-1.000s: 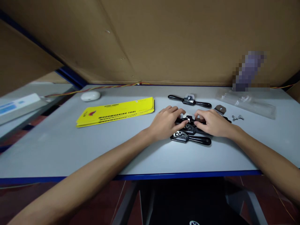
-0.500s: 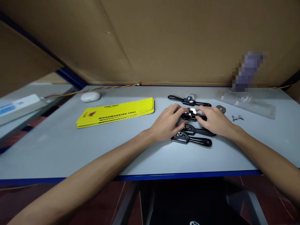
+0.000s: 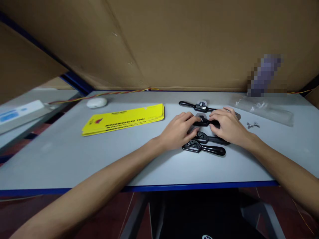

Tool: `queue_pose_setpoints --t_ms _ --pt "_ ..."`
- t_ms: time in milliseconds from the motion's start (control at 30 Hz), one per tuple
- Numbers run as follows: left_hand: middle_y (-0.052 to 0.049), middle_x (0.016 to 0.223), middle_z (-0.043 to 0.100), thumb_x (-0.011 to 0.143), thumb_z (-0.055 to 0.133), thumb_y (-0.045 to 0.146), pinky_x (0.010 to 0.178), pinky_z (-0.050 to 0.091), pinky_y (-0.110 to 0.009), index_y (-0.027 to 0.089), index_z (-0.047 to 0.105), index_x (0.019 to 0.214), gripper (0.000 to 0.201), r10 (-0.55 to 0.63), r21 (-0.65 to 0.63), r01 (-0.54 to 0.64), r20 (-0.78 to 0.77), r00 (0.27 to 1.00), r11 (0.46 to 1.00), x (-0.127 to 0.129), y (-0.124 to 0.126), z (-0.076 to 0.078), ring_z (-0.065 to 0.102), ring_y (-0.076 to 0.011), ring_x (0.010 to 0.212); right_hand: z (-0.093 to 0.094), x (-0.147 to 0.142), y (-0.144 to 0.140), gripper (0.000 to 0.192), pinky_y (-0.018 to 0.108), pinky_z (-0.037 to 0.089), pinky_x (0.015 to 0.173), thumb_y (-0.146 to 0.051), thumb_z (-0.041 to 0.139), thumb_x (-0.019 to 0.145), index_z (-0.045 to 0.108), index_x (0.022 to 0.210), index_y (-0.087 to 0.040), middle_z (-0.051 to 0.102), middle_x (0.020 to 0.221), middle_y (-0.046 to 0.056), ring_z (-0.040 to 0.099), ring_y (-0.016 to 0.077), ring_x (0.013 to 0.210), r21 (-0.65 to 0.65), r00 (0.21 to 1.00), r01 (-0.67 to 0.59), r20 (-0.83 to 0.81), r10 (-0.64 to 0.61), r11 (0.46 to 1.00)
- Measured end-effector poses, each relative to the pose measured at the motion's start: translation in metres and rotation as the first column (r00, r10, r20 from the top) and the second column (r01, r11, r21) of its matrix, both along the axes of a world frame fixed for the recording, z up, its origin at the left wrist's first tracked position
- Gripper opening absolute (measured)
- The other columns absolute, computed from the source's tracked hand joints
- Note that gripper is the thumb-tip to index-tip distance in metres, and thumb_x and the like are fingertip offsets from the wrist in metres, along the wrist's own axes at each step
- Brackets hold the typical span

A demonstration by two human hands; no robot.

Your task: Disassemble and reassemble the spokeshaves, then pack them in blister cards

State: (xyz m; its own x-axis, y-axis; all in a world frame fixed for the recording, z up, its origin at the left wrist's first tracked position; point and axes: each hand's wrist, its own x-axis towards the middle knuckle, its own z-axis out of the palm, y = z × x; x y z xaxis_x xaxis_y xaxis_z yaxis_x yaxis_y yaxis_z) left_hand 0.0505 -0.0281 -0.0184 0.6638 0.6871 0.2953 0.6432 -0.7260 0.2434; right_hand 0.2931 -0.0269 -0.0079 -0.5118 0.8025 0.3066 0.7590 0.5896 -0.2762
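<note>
A black spokeshave (image 3: 203, 122) with a grey blade on its middle lies between my hands. My left hand (image 3: 179, 130) is closed around its left end, the index finger at the blade and screw, hiding the left handle. Fingers of my right hand (image 3: 226, 124) are bent around its right handle. Just nearer to me lie two more spokeshave bodies, the closer one (image 3: 203, 147) with no blade showing and the other (image 3: 211, 138) partly behind my left fingers. Beyond my hands rests another spokeshave (image 3: 199, 107) with a blade on it.
Yellow printed cards (image 3: 123, 119) are stacked at left, a white rounded case (image 3: 96, 102) behind them. Small wing screws (image 3: 253, 125) lie right of my right hand, near a loose blade (image 3: 238, 116) partly covered by it. A clear plastic bag (image 3: 264, 109) lies at back right.
My right hand has shifted slightly right and away from me, its fingers leaving the blade for the right handle. The blade has changed from bright to dull grey. My left hand stays nearly still.
</note>
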Motion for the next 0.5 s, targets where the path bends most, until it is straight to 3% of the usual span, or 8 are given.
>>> queue_pose_setpoints --t_ms 100,200,300,500 --pt "-0.013 0.113 0.064 0.105 0.044 0.035 0.093 0.051 -0.046 0.015 0.068 0.119 0.034 -0.008 0.008 0.008 0.002 1.000 1.000 -0.0010 0.0009 -0.0011 0.060 -0.0286 0.099 0.0006 -0.0012 -0.0006 0.019 0.052 0.045 0.108 -0.021 0.055 0.091 0.073 0.098 -0.022 0.078 0.108 0.009 0.072 0.0285 0.107 -0.034 0.997 -0.013 -0.079 0.011 0.999" --pt "-0.014 0.112 0.063 0.105 0.044 0.034 0.093 0.052 -0.046 0.015 0.070 0.118 0.035 -0.013 0.014 0.013 0.011 1.000 1.000 -0.0016 0.0011 -0.0017 0.060 -0.0285 0.099 0.0037 -0.0027 -0.0032 0.027 0.046 0.055 0.094 -0.025 0.056 0.093 0.068 0.116 -0.020 0.078 0.114 0.011 0.073 0.0296 0.107 -0.100 0.988 -0.002 -0.152 -0.014 0.995" --pt "-0.014 0.112 0.064 0.106 0.043 0.033 0.093 0.052 -0.047 0.015 0.070 0.117 0.034 -0.023 0.016 0.023 0.020 1.000 1.000 -0.0019 0.0010 -0.0023 0.060 -0.0287 0.100 0.0046 -0.0022 -0.0055 0.034 0.047 0.055 0.099 -0.024 0.055 0.094 0.065 0.126 -0.020 0.074 0.126 0.012 0.071 0.0301 0.114 -0.085 0.985 -0.050 -0.172 0.035 0.995" --pt "-0.014 0.116 0.065 0.105 0.043 0.034 0.093 0.052 -0.047 0.015 0.059 0.129 0.035 -0.014 0.019 0.014 0.044 0.999 1.000 -0.0014 -0.0003 -0.0013 0.060 -0.0293 0.102 0.0029 0.0000 -0.0084 0.032 0.058 0.049 0.113 -0.029 0.054 0.101 0.074 0.125 -0.021 0.054 0.153 0.018 0.058 0.0356 0.136 -0.044 0.983 -0.177 -0.056 0.174 0.983"
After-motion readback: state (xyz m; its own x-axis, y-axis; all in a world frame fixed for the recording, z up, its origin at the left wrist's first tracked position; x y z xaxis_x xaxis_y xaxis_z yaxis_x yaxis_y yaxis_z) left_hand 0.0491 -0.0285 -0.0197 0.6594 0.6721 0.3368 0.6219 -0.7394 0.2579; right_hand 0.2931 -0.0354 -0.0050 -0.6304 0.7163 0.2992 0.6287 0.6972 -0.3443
